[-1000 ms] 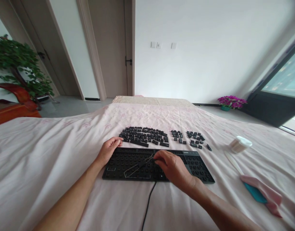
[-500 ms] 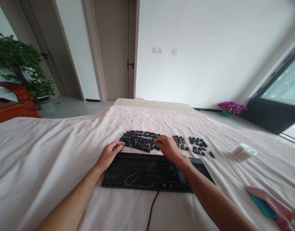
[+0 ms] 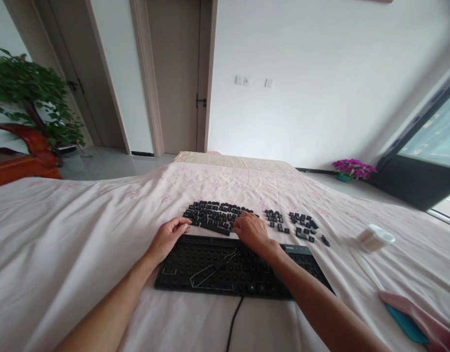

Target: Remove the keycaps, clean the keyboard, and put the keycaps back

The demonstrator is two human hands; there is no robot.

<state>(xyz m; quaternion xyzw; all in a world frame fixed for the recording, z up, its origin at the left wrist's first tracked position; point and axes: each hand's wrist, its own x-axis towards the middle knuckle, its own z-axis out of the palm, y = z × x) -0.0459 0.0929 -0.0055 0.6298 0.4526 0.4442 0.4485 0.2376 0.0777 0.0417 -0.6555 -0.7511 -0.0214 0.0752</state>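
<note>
Here's the black keyboard [image 3: 243, 274], stripped across most of its face and lying on the pale floral cloth [image 3: 133, 313], its cable [image 3: 233, 325] trailing toward the person; a wire puller [image 3: 220, 264] lies aslant on top of it; just beyond the far edge sit the loose keycaps [image 3: 210, 213], the biggest group fronted by a long key [image 3: 215, 228]; the left hand [image 3: 168, 237] is at that group's near left corner, thumb and forefinger drawn close, though whether that grip pinches a cap, I can't tell; over to the right hand [image 3: 252, 232], fingers bent down at the group's right end, its grip hidden, so no telling there either; two smaller clusters [image 3: 301, 220] lie farther right, then a whitish tub [image 3: 376, 238].
</note>
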